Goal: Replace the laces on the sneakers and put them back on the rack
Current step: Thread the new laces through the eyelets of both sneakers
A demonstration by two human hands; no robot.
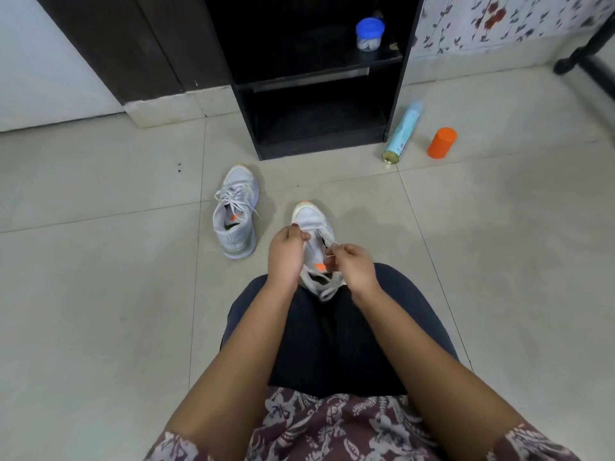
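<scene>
Evidently the lacing step is in hand on one sneaker (311, 217), which lies in front of the rack (319, 146), toe toward it and heel at the person's knees. The left hand (284, 257) has its fingers curled, pinching the lace (329, 289) beside the eyelets. The right hand (354, 269) pinches a lace end between thumb and fingertips, just above the shoe's orange tab. Loose lace lies bunched at the heel, so the threading looks partway done, though I cannot tell whether the lace is going in or coming out. The other sneaker (234, 214) stands nearer the rack's left corner, its lace threaded and the ends loose. In my judgement the next move calls for steering the pinched tip through an eyelet while the left hand steadies the upper. Neither shoe is on the rack yet.

On the rack's upper shelf stands a clear jar (369, 34) with a blue lid and something pale inside — what, I cannot tell. Just right of the rack's base a spray can (402, 131) lies on its side. Farther right an orange cylinder (442, 143) stands upright, its contents hidden.
</scene>
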